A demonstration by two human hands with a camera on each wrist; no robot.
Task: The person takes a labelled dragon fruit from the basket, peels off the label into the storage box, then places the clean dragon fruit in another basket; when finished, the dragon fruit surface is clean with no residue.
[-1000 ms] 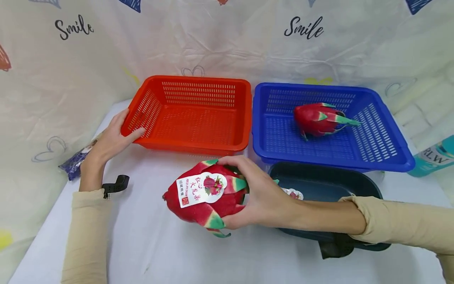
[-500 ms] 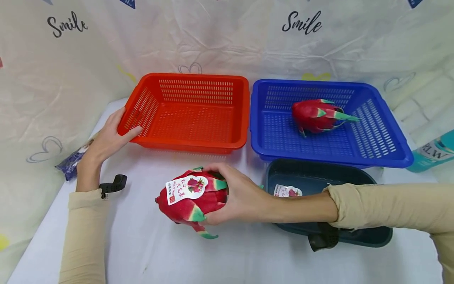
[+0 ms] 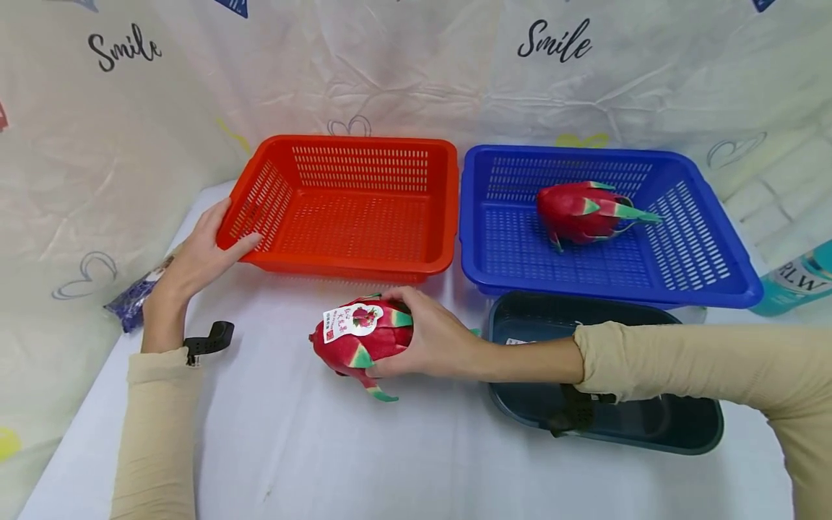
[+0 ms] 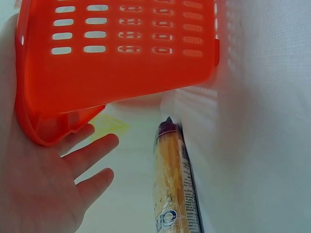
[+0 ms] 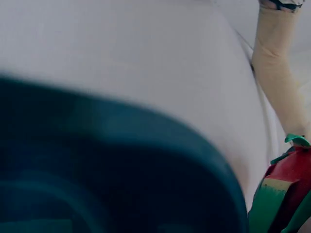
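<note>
My right hand [image 3: 437,338] grips the leafy end of a red dragon fruit [image 3: 341,352] with a white label, low over the white cloth in front of the red basket [image 3: 360,269]. Whether the fruit touches the cloth cannot be told. In the right wrist view, part of the dragon fruit [image 5: 286,177] shows at the lower right. My left hand [image 3: 203,254] rests at the red basket's left front corner, thumb over the rim. Its fingers stretch out straight past the basket wall [image 4: 121,77] in the left wrist view.
A blue basket [image 3: 604,295] at the back right holds another dragon fruit [image 3: 581,213]. In front of it, a dark basin [image 3: 702,433] lies partly under my right forearm; a white label [image 3: 518,341] shows inside. A packet of pasta [image 4: 172,189] lies left of the red basket. A teal bottle [image 3: 796,285] stands far right.
The dragon fruit in my right hand has gone left, then down towards the cloth and slightly back right. My left hand stays at the basket corner.
</note>
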